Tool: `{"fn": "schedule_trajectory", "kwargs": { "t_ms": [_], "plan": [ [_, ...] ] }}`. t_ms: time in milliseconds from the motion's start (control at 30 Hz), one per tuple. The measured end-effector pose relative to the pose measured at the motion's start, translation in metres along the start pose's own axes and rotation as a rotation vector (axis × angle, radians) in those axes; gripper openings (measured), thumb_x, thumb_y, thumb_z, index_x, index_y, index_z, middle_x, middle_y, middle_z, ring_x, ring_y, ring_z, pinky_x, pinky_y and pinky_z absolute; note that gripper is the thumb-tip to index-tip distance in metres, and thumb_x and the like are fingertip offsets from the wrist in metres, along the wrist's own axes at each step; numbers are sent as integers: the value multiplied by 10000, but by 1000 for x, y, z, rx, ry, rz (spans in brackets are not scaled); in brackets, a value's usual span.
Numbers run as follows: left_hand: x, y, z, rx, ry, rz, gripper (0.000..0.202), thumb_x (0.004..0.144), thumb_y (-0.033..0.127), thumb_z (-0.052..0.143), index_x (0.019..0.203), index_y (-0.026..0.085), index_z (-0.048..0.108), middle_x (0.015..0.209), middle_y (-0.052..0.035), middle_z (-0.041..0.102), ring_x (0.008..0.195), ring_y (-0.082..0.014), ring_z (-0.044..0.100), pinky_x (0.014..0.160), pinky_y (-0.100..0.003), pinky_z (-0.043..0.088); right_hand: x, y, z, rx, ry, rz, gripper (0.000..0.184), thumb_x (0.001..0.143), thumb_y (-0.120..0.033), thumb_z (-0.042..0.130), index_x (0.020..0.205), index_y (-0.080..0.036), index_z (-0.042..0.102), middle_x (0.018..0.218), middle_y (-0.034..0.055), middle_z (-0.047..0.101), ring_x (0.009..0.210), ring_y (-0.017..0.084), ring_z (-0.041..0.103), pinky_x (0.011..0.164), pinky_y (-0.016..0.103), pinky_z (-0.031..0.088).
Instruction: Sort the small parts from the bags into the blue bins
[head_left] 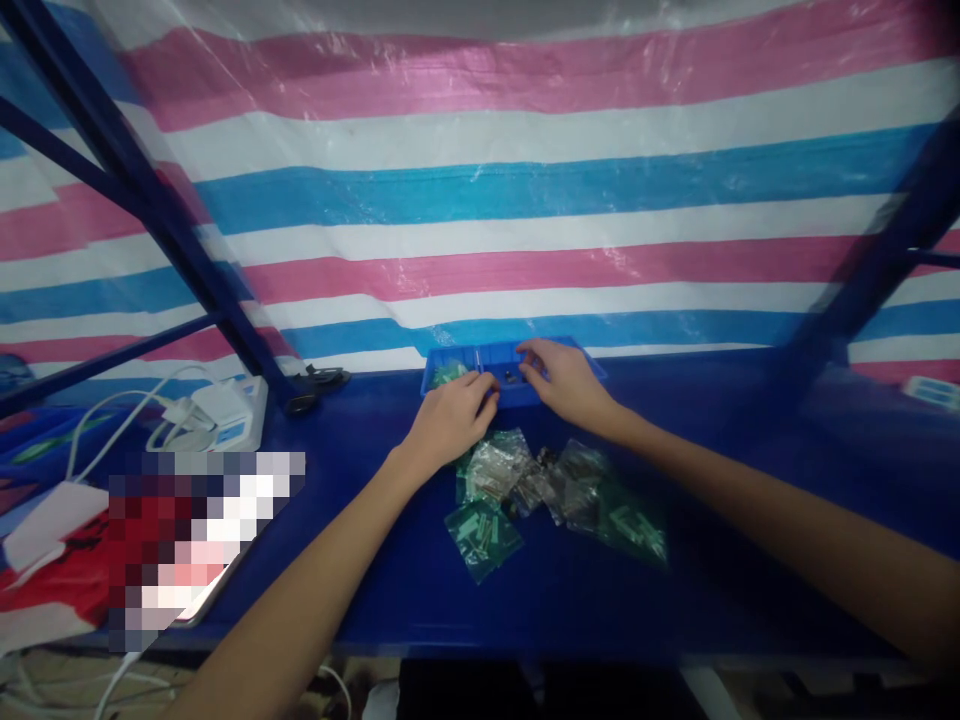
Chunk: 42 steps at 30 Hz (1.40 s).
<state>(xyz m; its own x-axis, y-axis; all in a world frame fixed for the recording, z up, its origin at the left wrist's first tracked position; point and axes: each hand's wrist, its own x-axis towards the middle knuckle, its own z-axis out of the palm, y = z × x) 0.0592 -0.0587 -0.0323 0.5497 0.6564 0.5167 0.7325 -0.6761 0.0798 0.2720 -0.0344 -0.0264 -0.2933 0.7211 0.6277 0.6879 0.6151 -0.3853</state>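
Note:
A shallow blue divided tray (517, 398) stands at the back of the blue table. My left hand (450, 415) rests at its front left edge, fingers bent inward and thumb close to them; anything in that pinch is hidden. Over the tray's right side is my right hand (566, 385), its curved fingers and thumb apart, with nothing visible between them. Small dark pieces (511, 377) lie in the tray between the hands. Green-tinted clear packets (450, 373) fill the left compartment. In front of the tray, several small plastic bags (499, 465) hold small parts too blurred to name.
A small green-tinted bag (484, 537) lies nearest me. At left are a white power strip (244, 415) with cables, a red and white bag (75, 570) and a pixelated device. Blue metal frame posts (180, 230) flank the table; a striped plastic sheet (525, 200) hangs behind.

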Motion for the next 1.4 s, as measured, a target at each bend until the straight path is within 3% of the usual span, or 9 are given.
{"fn": "schedule_trajectory", "kwargs": {
  "t_ms": [133, 267, 433, 500, 833, 1000, 1233, 1400],
  "plan": [
    [-1, 1, 1, 14, -17, 6, 194, 1018, 256, 438, 1093, 184, 602, 1001, -59, 669, 849, -193, 636, 689, -314, 494, -25, -13, -13, -31, -45, -114, 204, 952, -210, 493, 1050, -213, 672, 1003, 91, 696, 921, 247, 637, 842, 402, 482],
    [-1, 1, 2, 33, -37, 27, 203, 1022, 249, 428, 1082, 180, 609, 975, -59, 660, 843, -190, 631, 679, -303, 485, -47, -19, -29, -43, -120, -129, 188, 962, -249, 511, 1017, -212, 687, 1005, 93, 698, 959, 258, 641, 814, 386, 475],
    [-1, 0, 3, 89, -77, 48, 209, 1024, 247, 425, 1059, 168, 615, 966, -65, 655, 859, -194, 634, 670, -301, 484, -46, 1, -32, 31, -415, -76, 107, 879, -218, 626, 875, -248, 729, 846, 35, 723, 760, 214, 654, 699, 343, 459],
    [0, 0, 3, 111, -76, 64, 213, 1025, 237, 420, 1060, 163, 617, 958, -69, 653, 885, -199, 637, 669, -296, 483, -47, 6, -30, 64, -480, -70, 97, 856, -210, 661, 880, -257, 743, 852, 29, 727, 776, 213, 660, 707, 335, 461],
    [0, 4, 8, 92, -113, 46, 211, 1027, 239, 427, 1073, 181, 624, 977, -50, 653, 896, -198, 638, 681, -315, 495, -52, -2, -29, 117, -586, -87, 148, 911, -184, 616, 958, -213, 753, 910, 43, 731, 831, 192, 653, 749, 301, 462],
    [0, 4, 7, 11, -63, 14, 185, 1021, 236, 450, 1081, 192, 619, 988, -34, 657, 902, -186, 642, 744, -316, 505, -53, -5, -27, 110, -590, -74, 172, 929, -148, 572, 939, -192, 737, 886, 41, 729, 806, 175, 641, 725, 284, 445],
    [0, 5, 6, -2, -30, 9, 174, 1012, 238, 468, 1067, 188, 625, 959, -34, 646, 831, -172, 617, 714, -315, 482, -52, -5, -22, 37, -599, -69, 224, 956, -118, 514, 905, -190, 720, 891, 54, 731, 846, 192, 651, 747, 288, 436],
    [0, 7, 9, -24, -7, 8, 165, 1005, 228, 478, 1069, 193, 626, 958, -30, 649, 841, -171, 616, 722, -311, 485, -52, -6, -22, -51, -623, -134, 219, 977, -130, 500, 944, -190, 708, 920, 66, 696, 852, 186, 649, 744, 277, 439]
  ]
}}
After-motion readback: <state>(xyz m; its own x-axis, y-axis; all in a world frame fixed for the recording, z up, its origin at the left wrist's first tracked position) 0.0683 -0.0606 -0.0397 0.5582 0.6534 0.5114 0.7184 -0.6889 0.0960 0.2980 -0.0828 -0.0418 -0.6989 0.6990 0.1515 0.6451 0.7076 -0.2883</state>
